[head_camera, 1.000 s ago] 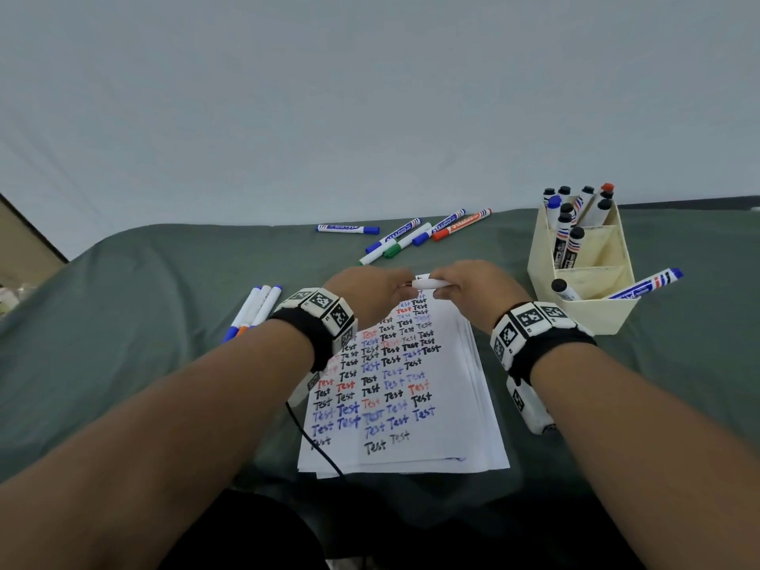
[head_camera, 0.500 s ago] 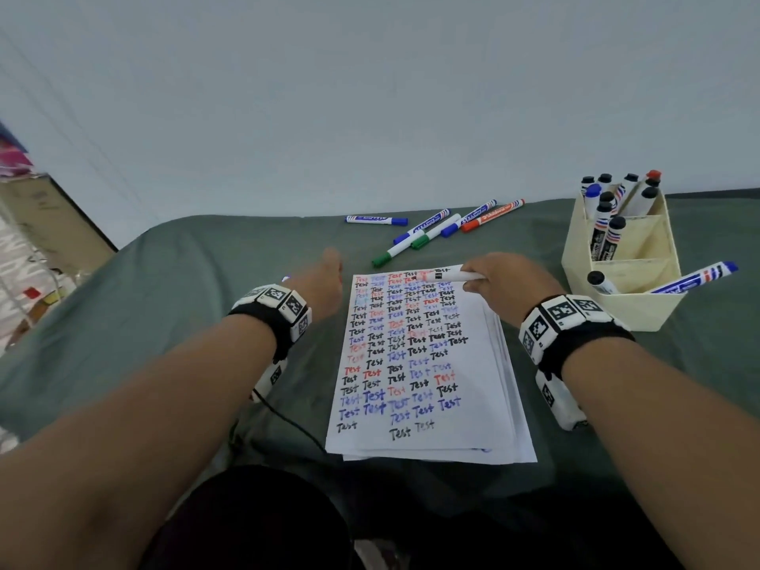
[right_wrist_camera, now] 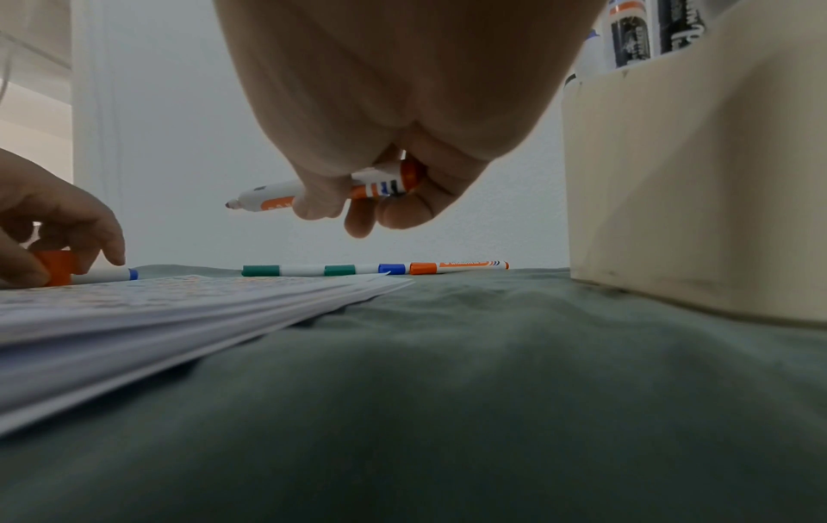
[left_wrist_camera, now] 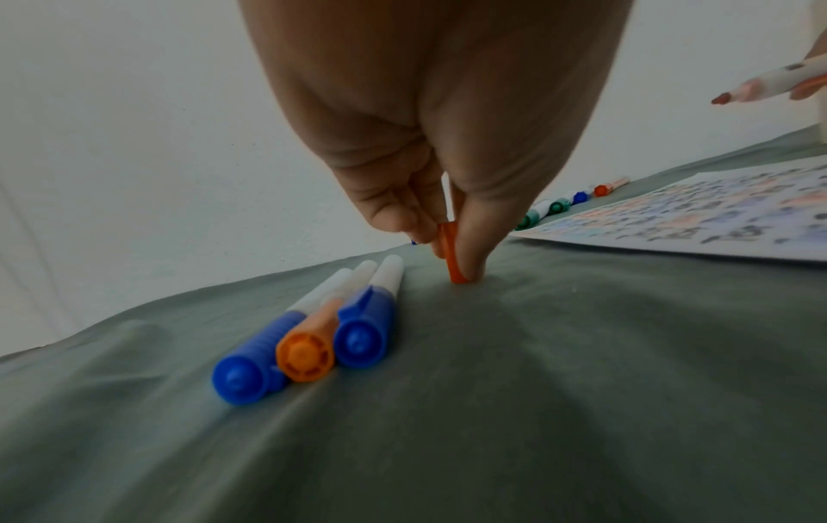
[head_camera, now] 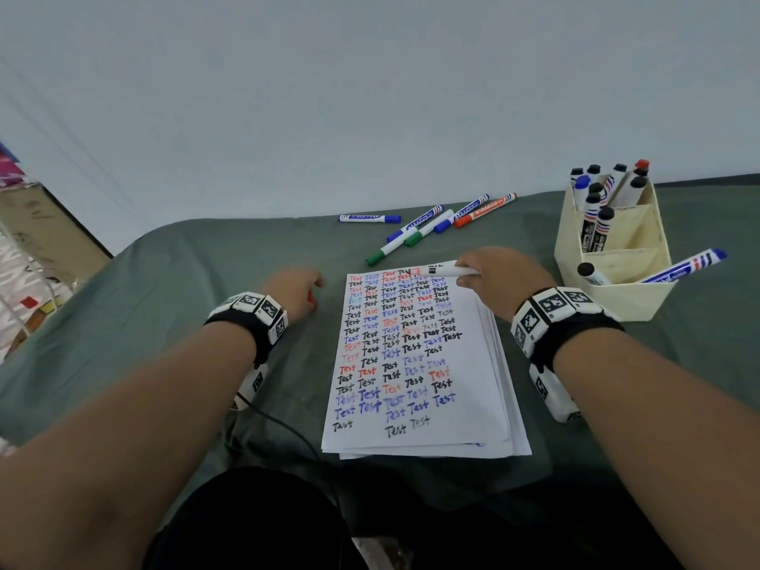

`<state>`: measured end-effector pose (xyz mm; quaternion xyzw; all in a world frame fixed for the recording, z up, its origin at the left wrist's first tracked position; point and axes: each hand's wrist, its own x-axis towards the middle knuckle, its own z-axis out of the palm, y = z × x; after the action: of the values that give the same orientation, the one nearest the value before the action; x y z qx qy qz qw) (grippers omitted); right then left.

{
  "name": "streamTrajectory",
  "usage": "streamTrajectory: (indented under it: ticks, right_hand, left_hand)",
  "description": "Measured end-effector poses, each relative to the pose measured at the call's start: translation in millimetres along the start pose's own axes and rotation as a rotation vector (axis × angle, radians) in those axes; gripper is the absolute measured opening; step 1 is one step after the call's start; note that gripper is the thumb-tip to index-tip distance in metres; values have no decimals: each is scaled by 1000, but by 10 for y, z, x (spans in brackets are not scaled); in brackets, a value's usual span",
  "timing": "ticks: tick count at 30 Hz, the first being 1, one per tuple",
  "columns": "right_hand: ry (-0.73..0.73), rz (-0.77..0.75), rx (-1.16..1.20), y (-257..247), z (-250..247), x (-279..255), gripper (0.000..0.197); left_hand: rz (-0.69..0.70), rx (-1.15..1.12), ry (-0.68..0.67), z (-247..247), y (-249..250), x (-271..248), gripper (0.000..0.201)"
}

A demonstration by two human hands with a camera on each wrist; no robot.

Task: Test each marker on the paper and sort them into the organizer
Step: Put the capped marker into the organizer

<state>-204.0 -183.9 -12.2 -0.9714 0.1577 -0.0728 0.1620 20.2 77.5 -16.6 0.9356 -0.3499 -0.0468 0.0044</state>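
Over the top edge of the paper stack (head_camera: 415,355), the right hand (head_camera: 499,281) holds an uncapped orange marker (right_wrist_camera: 322,193) nearly level, fingers and thumb curled round its barrel, the bare tip pointing left and clear of the sheet. Left of the stack, the left hand (head_camera: 294,292) pinches the orange cap (left_wrist_camera: 452,253) between thumb and fingertips, its lower end touching the green cloth (head_camera: 164,281) just beside three capped markers (left_wrist_camera: 322,329) lying side by side, two blue and one orange. By my reading the step in hand is the test itself: the cap is off and set aside low, and the pen is poised but not yet writing. The top sheet is already crowded with rows of "Test", so the next move calls for tilting the tip down onto one of the few bare patches and drawing a short mark, then bringing cap and barrel together again. After that the marker belongs in the cream organizer (head_camera: 641,298) to the right, whose compartments already hold several markers. More loose markers (head_camera: 432,224) lie at the far edge of the cloth, so a good deal of sorting appears to remain.
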Motion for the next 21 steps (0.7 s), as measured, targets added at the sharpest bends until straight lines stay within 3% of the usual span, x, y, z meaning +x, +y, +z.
streamTrajectory:
  ticks: [4,9,12,16,21]
  right_hand:
    - [14,8,0,14,15,7,17]
    - [41,27,22,11,26,10,18]
    - [51,52,49,7,26,9,17]
    - [67,64,87,10,40,20,20]
    - [97,127,45,88,88,58,16]
  left_hand:
    - [-17,62,4,-10,18,-2,44]
    - [95,177,108,-65,310,-1,59]
    - [175,138,-37,-23,643,-72,83]
    - [17,62,-303,129,970,-221,108]
    - [-42,7,-232,159,1068,-265,107]
